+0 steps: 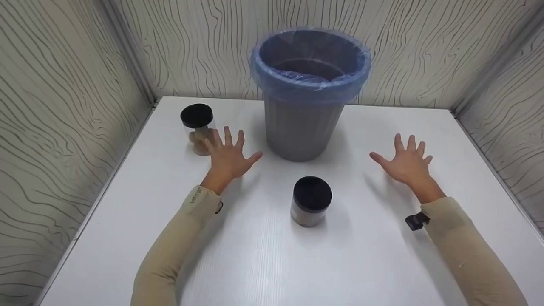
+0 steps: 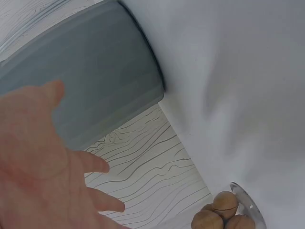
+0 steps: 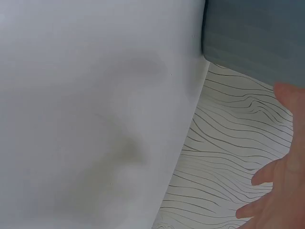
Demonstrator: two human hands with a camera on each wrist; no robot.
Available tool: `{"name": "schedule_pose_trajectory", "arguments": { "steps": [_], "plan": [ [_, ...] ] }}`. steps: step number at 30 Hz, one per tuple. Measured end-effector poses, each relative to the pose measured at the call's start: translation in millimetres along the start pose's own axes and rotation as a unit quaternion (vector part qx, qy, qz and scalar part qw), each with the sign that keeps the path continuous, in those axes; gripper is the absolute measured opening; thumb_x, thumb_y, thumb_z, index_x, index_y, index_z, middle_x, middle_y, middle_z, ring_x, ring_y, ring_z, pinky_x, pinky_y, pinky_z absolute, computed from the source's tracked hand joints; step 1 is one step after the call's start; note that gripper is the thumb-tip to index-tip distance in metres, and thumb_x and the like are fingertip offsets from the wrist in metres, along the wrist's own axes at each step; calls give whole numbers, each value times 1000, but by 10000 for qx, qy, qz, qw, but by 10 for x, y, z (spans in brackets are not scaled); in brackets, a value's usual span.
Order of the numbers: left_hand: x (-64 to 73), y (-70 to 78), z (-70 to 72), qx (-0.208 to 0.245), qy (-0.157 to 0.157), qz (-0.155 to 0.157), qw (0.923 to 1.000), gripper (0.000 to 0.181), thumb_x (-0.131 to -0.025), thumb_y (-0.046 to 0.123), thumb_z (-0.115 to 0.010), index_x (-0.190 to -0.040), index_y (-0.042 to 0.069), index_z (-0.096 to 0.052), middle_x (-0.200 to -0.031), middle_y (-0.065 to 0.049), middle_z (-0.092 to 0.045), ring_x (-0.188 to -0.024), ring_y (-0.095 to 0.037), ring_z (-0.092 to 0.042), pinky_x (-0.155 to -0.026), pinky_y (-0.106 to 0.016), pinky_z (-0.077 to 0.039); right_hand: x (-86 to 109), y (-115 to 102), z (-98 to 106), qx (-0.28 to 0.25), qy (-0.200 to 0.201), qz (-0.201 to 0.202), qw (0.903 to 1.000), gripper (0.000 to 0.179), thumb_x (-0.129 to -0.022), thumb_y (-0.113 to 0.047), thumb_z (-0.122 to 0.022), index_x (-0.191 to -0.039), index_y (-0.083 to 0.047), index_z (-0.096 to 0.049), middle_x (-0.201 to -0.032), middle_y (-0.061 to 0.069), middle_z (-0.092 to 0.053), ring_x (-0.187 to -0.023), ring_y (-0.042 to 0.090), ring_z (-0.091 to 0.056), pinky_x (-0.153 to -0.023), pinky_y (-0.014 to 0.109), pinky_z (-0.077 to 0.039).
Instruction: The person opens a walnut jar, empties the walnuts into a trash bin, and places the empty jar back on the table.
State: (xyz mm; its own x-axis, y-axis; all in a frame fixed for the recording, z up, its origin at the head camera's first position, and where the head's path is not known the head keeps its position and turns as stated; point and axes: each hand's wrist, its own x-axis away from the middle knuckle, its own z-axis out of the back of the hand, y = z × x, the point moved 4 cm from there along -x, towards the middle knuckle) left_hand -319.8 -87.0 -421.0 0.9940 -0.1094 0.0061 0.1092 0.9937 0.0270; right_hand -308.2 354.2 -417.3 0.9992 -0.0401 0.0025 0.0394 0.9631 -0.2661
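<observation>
My left hand [image 1: 229,160] is spread over the white table, fingers straight and holding nothing. Its fingertips overlap a clear jar [image 1: 199,135] with a black lid in the head view. Several round brown walnuts [image 2: 225,208] show inside that jar in the left wrist view. On the right, my right hand [image 1: 409,165] is likewise spread with nothing in it, thumb toward the bin. A second, shorter jar [image 1: 309,216] with a black lid stands upright between the two forearms, apart from both hands; its contents are hidden.
A grey bin [image 1: 301,127] lined with a blue plastic bag [image 1: 310,91] stands at the back middle of the white table [image 1: 255,263]. Wood-grain patterned panels [image 1: 403,51] rise behind and on both sides. Each sleeve cuff carries a small black device [image 1: 417,221].
</observation>
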Motion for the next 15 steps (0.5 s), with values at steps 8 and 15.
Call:
{"name": "schedule_pose_trajectory", "arguments": {
  "steps": [8, 15],
  "plan": [
    [31, 51, -14, 958, -85, -850, 9917, 79, -94, 56, -43, -148, 2, -25, -150, -24, -24, -136, -40, -24, -108, -55, -19, 30, -104, 20, -560, 518, 829, 9936, 83, -90, -45, -57, -144, 10, -24, -144, 36, -20, -129, 54, -20, -98, 67, -24],
    [140, 121, -113, 1882, -310, -1679, 9672, 59, -96, 37, -52, -141, 1, -39, -140, -20, -42, -127, -35, -41, -102, -47, -35, 87, -246, 8, -733, 935, 1432, 9825, 58, -87, -20, -65, -132, 9, -42, -136, 30, -35, -125, 48, -32, -99, 60, -28]
  ]
}}
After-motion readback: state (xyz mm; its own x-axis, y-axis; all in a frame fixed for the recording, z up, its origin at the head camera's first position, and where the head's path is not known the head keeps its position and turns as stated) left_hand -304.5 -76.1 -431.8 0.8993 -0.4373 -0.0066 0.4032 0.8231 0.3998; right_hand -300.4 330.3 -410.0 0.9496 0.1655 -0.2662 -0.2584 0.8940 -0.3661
